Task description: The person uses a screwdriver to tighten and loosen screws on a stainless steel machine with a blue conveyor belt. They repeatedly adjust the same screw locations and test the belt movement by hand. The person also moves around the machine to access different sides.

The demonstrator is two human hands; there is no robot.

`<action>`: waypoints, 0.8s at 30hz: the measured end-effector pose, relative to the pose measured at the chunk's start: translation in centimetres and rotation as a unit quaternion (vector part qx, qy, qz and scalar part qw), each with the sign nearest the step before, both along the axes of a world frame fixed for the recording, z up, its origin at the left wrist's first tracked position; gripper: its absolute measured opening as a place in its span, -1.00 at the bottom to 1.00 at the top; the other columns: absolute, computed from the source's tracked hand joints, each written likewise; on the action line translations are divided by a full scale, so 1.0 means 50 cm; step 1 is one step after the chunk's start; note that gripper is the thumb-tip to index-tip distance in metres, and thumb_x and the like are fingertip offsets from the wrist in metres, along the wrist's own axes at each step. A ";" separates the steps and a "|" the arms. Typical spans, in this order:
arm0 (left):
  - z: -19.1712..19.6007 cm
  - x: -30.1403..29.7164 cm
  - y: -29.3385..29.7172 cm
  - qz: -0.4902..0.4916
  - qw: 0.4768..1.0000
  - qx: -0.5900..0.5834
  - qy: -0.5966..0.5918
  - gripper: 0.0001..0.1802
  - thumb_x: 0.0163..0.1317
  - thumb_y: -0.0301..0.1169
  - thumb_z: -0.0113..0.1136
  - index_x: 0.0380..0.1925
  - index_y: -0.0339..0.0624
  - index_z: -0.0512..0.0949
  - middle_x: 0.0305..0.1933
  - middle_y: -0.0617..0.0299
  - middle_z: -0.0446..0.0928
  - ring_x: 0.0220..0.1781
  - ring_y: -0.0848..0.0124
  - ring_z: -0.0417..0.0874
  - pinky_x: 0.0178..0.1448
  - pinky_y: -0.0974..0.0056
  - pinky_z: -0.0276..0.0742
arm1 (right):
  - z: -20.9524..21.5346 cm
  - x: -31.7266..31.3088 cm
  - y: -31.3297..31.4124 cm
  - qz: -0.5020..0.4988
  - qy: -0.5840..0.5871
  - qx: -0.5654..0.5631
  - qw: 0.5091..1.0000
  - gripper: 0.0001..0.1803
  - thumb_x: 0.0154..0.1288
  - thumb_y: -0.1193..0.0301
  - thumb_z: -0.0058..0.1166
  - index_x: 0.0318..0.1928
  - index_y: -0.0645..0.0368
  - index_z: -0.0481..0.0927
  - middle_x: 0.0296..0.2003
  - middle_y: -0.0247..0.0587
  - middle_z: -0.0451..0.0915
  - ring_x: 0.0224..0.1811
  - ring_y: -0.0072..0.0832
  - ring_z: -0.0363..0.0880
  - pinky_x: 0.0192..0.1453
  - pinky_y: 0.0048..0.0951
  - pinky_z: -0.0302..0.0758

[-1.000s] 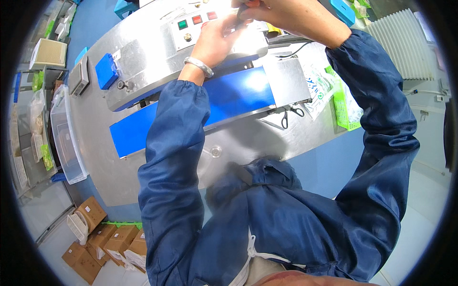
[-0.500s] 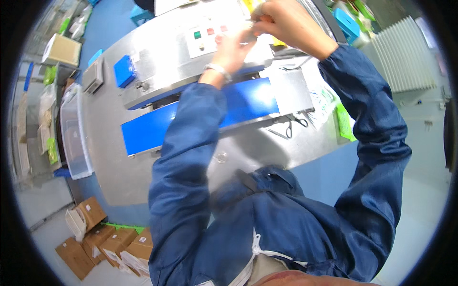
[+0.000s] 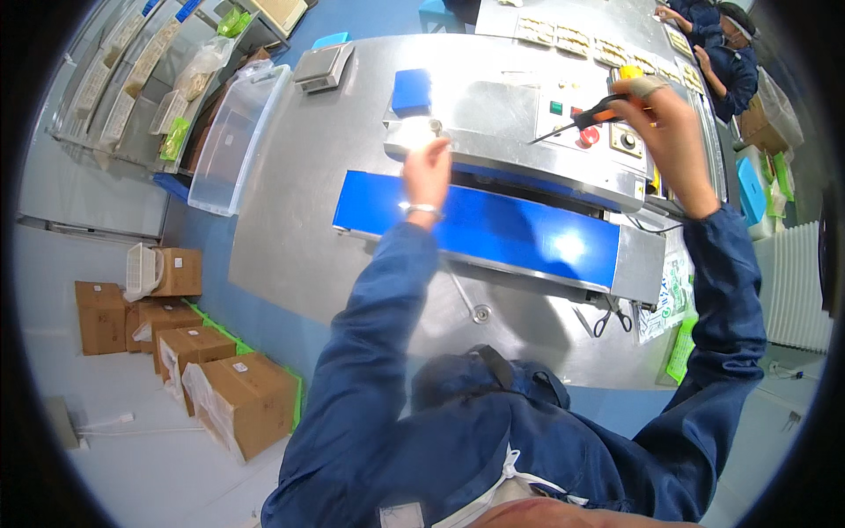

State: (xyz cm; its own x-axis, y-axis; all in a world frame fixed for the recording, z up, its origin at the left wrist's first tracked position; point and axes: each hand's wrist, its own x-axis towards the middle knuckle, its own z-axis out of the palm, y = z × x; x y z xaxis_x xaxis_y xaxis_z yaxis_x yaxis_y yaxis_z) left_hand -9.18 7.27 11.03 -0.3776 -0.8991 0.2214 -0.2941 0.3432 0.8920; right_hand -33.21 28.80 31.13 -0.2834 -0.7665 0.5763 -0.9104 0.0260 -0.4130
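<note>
Right hand: we hold our right hand (image 3: 662, 114) at the upper right of the frame, fingers closed around the handle of a screwdriver.
Screwdriver: the orange and black screwdriver (image 3: 604, 113) is right of the upper middle of the frame, its thin dark shaft slanting down to the left, over the top of the machine; we cannot tell whether the tip touches it.
Left hand: our left hand (image 3: 428, 174) is just above the middle of the frame, blurred, fingers close together, near the left end of the machine; we cannot tell whether it holds anything.
Bracelet: we see a pale bracelet (image 3: 421, 209) around the left wrist.
Machine: the steel machine (image 3: 497, 123) spans the upper middle of the frame, with a green button (image 3: 555, 107) and a red knob (image 3: 589, 136) toward its right end.
Belt: below it in the frame, a blue belt (image 3: 502, 231) runs from centre left to the right, partly behind our left hand.
Table: on the steel table (image 3: 282, 238) we see scissors (image 3: 602, 325) near the belt's right end, at the right of the frame.
Blue box: a blue box (image 3: 411, 91) sits at the upper middle, near the machine's left end.
Co-workers: two people in dark blue are at the upper right corner, near filled trays (image 3: 572, 40).
</note>
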 end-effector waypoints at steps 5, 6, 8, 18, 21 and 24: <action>-0.034 0.041 -0.103 0.014 0.997 -0.033 -0.069 -0.75 0.14 -0.39 0.35 -0.15 0.03 0.75 -0.28 0.13 0.65 -0.25 0.20 0.69 -0.09 0.14 0.60 | -0.022 0.113 -0.162 0.082 0.017 0.032 0.996 -0.78 0.28 0.41 0.29 -0.08 0.15 0.68 -0.23 -0.12 0.63 -0.24 -0.18 0.67 -0.15 -0.33 0.58; -0.039 0.039 -0.110 -0.002 0.998 -0.030 -0.060 -0.77 0.14 -0.39 0.34 -0.16 0.03 0.75 -0.28 0.12 0.65 -0.25 0.19 0.69 -0.09 0.14 0.60 | -0.025 0.132 -0.189 0.079 -0.005 0.041 0.996 -0.80 0.27 0.39 0.28 -0.11 0.15 0.69 -0.26 -0.10 0.61 -0.23 -0.14 0.65 -0.12 -0.29 0.57; -0.046 0.032 -0.116 -0.011 0.998 -0.033 -0.061 -0.79 0.16 -0.40 0.34 -0.17 0.03 0.75 -0.27 0.12 0.65 -0.24 0.18 0.70 -0.09 0.13 0.60 | -0.031 0.161 -0.235 0.080 0.044 0.045 0.995 -0.85 0.25 0.39 0.25 -0.19 0.13 0.71 -0.28 -0.10 0.60 -0.21 -0.14 0.63 -0.09 -0.26 0.56; -0.057 0.042 -0.125 -0.027 0.997 -0.073 -0.017 -0.84 0.26 -0.36 0.32 -0.18 -0.02 0.76 -0.28 0.18 0.64 -0.31 0.29 0.69 -0.17 0.23 0.59 | -0.043 0.231 -0.345 0.112 0.115 0.080 0.984 -0.89 0.21 0.44 0.20 -0.27 0.10 0.74 -0.30 -0.16 0.58 -0.17 -0.17 0.60 -0.04 -0.25 0.57; -0.053 0.045 -0.129 -0.037 0.996 -0.074 -0.029 -0.84 0.27 -0.35 0.30 -0.17 -0.03 0.75 -0.27 0.17 0.63 -0.30 0.29 0.69 -0.17 0.23 0.59 | -0.040 0.238 -0.359 0.117 0.147 0.096 0.977 -0.87 0.20 0.45 0.20 -0.24 0.12 0.73 -0.30 -0.18 0.58 -0.16 -0.18 0.60 -0.04 -0.26 0.58; -0.052 0.049 -0.129 -0.043 0.996 -0.073 -0.034 -0.83 0.28 -0.35 0.29 -0.17 -0.04 0.75 -0.27 0.17 0.62 -0.30 0.29 0.68 -0.18 0.23 0.59 | -0.042 0.244 -0.370 0.128 0.153 0.078 0.977 -0.81 0.22 0.50 0.26 -0.13 0.14 0.69 -0.32 -0.17 0.56 -0.26 -0.23 0.60 -0.18 -0.30 0.55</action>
State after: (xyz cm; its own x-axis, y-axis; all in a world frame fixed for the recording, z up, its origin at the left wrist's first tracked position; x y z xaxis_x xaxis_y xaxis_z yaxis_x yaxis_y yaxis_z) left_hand -6.74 0.80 8.42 -0.4705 -0.8230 0.3183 -0.3160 0.4940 0.8100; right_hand -21.00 10.31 29.03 0.0967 -0.8748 0.4747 -0.9752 -0.1787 -0.1307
